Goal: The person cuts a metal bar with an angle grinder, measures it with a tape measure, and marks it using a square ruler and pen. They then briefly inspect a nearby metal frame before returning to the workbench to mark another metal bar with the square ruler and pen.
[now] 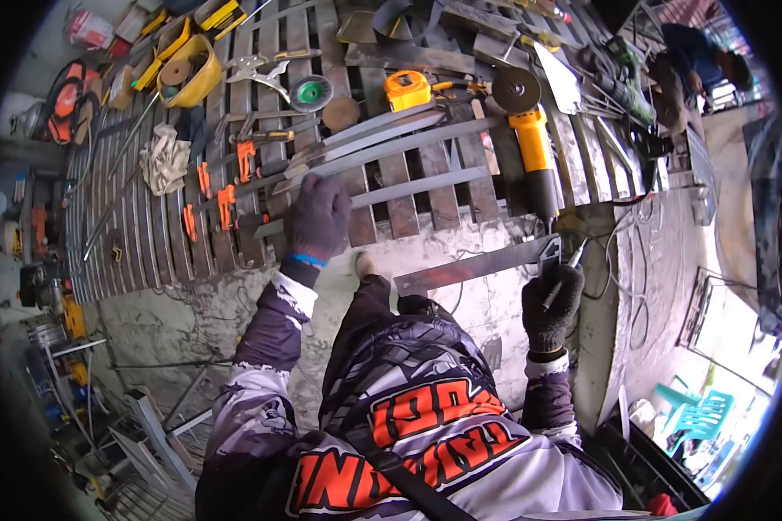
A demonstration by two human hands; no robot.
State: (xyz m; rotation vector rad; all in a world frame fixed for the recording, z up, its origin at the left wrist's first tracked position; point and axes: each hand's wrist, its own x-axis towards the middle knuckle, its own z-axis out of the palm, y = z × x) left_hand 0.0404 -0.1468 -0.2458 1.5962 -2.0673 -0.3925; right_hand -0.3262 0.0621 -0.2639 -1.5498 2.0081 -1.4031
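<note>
My left hand (321, 217), in a dark knit glove, is closed above the near edge of the slatted metal bench (400, 195). A flat metal bar (421, 185) runs out from beside it to the right; what the fingers hold, if anything, is hidden. My right hand (552, 313), gloved too, is closed at the right end of a long, flat metal blade (469, 267) with a pale end piece (548, 251). This blade points left in front of the bench. A slim white-tipped marker-like stick (576, 253) shows at the same hand.
A yellow angle grinder (531, 143) lies at the bench's right, near a yellow tape measure (407, 89). Orange-handled clamps (226, 207), a crumpled cloth (165, 159) and a yellow bucket (191, 74) are on the left. Cables (641, 269) hang at right; another person (699, 56) is beyond.
</note>
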